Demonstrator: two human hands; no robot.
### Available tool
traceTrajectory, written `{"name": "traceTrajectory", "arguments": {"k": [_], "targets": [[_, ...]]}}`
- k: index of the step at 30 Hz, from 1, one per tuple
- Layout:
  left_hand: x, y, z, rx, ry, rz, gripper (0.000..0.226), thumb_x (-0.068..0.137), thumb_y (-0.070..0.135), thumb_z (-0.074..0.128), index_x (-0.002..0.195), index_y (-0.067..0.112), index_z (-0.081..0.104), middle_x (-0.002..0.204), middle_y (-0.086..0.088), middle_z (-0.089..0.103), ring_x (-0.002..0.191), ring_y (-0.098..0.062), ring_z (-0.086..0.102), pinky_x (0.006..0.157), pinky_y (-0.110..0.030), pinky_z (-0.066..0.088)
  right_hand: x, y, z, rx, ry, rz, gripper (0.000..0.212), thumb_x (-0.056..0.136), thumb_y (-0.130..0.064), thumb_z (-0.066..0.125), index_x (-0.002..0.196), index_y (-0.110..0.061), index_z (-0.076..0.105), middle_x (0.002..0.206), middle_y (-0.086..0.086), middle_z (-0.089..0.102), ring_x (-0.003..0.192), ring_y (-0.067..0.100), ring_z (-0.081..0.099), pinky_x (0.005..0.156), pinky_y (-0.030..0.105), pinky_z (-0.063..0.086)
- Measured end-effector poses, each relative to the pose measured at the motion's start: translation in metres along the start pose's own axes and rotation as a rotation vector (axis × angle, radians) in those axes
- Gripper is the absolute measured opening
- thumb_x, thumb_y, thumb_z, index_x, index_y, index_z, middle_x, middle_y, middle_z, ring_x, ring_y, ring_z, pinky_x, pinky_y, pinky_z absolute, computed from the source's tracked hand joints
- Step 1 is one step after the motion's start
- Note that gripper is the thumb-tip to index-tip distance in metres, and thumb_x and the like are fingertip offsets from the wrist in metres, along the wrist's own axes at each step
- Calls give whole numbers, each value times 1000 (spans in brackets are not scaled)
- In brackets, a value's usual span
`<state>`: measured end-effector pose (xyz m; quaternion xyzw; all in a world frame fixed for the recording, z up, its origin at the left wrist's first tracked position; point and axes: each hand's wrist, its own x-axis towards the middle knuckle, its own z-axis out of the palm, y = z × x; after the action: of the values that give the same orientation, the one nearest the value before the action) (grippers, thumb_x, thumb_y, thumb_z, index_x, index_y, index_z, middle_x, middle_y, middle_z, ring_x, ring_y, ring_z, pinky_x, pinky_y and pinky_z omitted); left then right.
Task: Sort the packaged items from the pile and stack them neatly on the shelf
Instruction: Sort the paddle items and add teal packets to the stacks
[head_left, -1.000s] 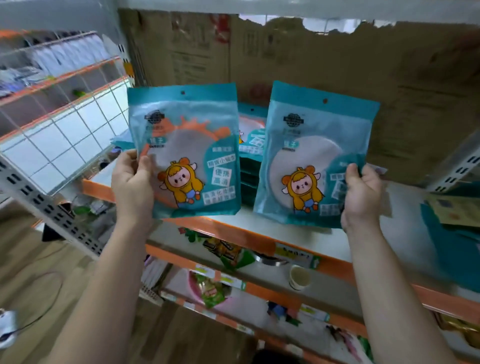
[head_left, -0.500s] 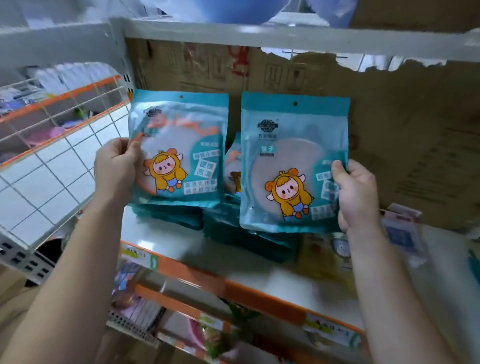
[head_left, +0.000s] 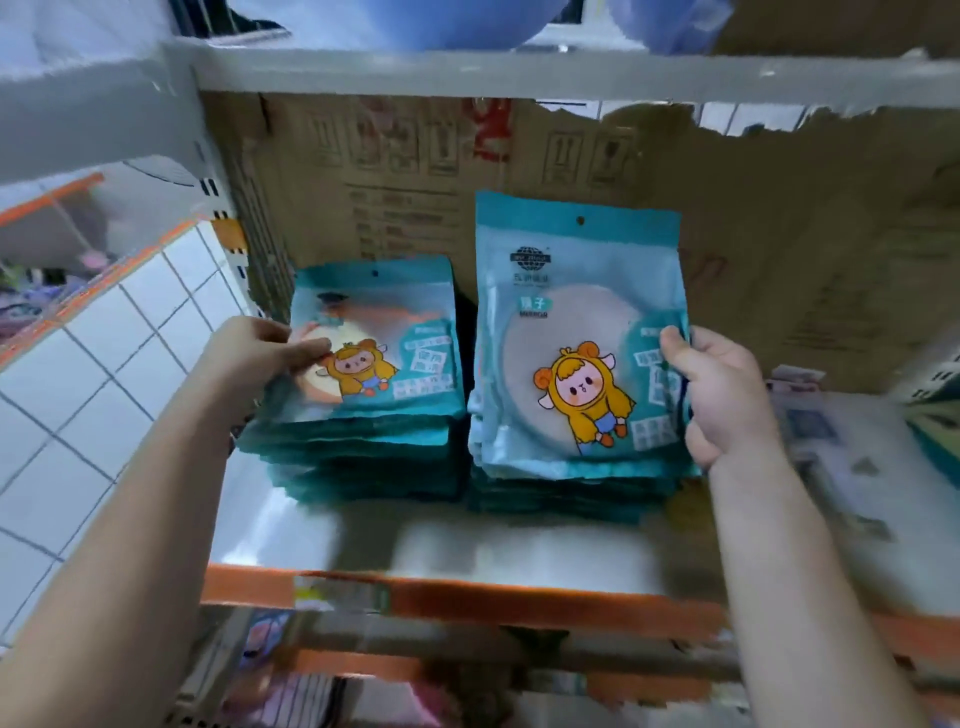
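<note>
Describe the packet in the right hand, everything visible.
The packet is a glossy teal plastic pouch with a hang hole, a clear window showing a pale round disc, and a cartoon child in a yellow horned hood. It stands nearly upright over the right stack; the right hand grips its right edge, thumb in front.

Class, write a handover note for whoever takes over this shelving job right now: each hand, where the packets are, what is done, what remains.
Left grip: pinches the left edge of a teal packet lying on the left stack.
Right grip: holds a second packet by its right edge, tilted up over the right stack.
Done: two stacks stand side by side on the shelf.
Left: let go on the left, lay the right packet flat, then probably fetch more from out of view.
</note>
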<state>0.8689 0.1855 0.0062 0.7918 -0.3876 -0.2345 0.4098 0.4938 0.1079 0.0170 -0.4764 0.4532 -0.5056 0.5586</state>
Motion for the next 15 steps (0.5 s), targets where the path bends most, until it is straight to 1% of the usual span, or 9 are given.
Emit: {"name": "traceTrajectory", "arguments": {"k": [1,3,5,7,8,9,10,12,15], "targets": [[2,0,-2,31,-7,18,26,82,29,77,73,8,65,45,4,59,40,-7,53,38,-20,38,-7,2,6,4,15,8,18,100,-18,52,87,-13,64,71,-2,74,66,13,71,55,27,56],[4,-4,-10,72,-31,38,28,81,33,78,80,6,69,62,-3,66,54,-15,57,49,-27,41,-18,6,16,-9,53,14,16,100,-18,52,89,-13,63,71,-3,73,65,11,71,53,26,55],[4,-10,-16,70,-57,51,34,80,35,78,92,4,71,75,-5,69,64,-19,63,56,-31,47,-30,9,22,-22,87,8,15,99,-18,53,91,-13,64,71,-5,73,65,10,71,52,24,54],[3,-16,-16,94,-35,73,43,80,37,78,106,4,69,88,-5,71,75,-22,65,67,-38,54,-39,11,28,-37,112,5,15,99,-19,53,93,-13,65,71,-6,74,65,9,71,52,23,54],[2,-17,-15,123,-4,89,48,81,38,77,113,4,67,94,-6,69,77,-21,63,68,-36,54,-43,12,31,-46,119,9,15,99,-20,53,94,-13,65,73,-6,74,66,9,71,53,24,54],[1,-18,-13,145,26,101,52,82,38,77,119,3,65,100,-9,67,77,-19,61,66,-32,51,-46,12,33,-50,125,13,15,99,-21,54,95,-14,66,75,-5,74,68,10,71,55,25,54],[2,-18,-12,161,48,115,55,82,39,76,121,3,65,104,-10,67,77,-18,59,63,-30,48,-49,12,36,-54,129,18,15,99,-21,54,95,-14,66,78,-4,75,71,11,72,57,27,55],[5,-20,-10,202,72,149,57,81,45,75,119,3,67,109,-11,68,82,-20,58,63,-29,45,-53,10,44,-72,126,28,15,99,-22,54,98,-13,65,87,0,75,80,16,73,66,34,58],[9,-23,-9,267,81,178,61,77,57,72,112,8,70,100,-5,69,86,-22,60,67,-32,47,-55,5,58,-45,90,46,16,99,-19,53,104,-10,64,96,6,75,88,21,73,72,40,59]]}}
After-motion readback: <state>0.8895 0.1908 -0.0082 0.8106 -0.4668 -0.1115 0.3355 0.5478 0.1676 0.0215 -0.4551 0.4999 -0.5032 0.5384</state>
